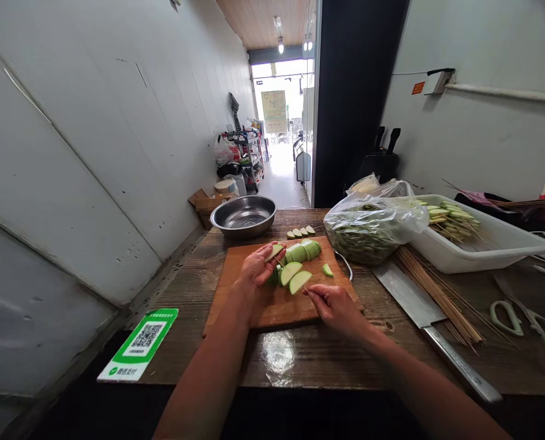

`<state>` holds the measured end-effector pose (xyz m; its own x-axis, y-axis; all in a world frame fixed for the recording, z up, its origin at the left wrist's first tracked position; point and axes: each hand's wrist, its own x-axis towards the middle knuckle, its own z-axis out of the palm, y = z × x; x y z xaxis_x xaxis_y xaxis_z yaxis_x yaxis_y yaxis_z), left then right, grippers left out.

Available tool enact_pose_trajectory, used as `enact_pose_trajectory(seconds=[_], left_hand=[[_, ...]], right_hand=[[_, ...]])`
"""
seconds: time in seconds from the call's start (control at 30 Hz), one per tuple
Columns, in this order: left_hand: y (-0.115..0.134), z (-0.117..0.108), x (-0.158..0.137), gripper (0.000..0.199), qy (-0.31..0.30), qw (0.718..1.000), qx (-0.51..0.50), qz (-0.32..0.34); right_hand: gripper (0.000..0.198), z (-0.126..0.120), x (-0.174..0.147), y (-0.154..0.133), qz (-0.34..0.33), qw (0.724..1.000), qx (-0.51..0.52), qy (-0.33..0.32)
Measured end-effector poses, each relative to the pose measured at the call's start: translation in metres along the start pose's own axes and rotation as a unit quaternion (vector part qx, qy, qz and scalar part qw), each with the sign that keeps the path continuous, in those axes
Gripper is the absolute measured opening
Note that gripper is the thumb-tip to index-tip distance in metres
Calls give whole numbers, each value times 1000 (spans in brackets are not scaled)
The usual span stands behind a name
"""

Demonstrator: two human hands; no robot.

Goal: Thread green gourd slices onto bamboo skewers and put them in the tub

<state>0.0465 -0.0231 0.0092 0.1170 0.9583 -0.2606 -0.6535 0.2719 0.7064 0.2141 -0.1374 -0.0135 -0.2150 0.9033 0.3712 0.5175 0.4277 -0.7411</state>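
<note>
My right hand (334, 304) is closed in a pinch on the end of a bamboo skewer (306, 288). Two half-round zucchini slices (300, 282), pale with green skin, are threaded along it. The skewer's other end points at a third zucchini slice (273, 252), which my left hand (257, 264) grips in its fingers; whether the tip has entered it I cannot tell. Beneath both hands is a wooden cutting board (235, 278). A row of cut zucchini (303, 251) lies on it behind the skewer, and a small end piece (327, 270) sits to the right.
A steel bowl (243, 218) stands back left, beside a finished skewer (301, 232). Behind right are a plastic bag of green vegetables (368, 229) and a white tub (492, 247) of skewers. A cleaver (412, 293), loose skewers (437, 293) and scissors (506, 318) lie right; a QR card (141, 342) lies left.
</note>
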Motion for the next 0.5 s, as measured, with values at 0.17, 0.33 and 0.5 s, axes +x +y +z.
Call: enact_pose_trajectory(seconds=[0.17, 0.33, 0.5], left_hand=[[2, 2, -2, 19, -8, 1000, 13, 5], [3, 4, -4, 19, -1, 1000, 0, 4], [2, 3, -4, 19, -18, 1000, 12, 2]], right_hand=[[24, 3, 0, 2, 0, 1000, 11, 1], [25, 4, 0, 2, 2, 1000, 6, 1], [25, 5, 0, 0, 7, 1000, 4, 3]])
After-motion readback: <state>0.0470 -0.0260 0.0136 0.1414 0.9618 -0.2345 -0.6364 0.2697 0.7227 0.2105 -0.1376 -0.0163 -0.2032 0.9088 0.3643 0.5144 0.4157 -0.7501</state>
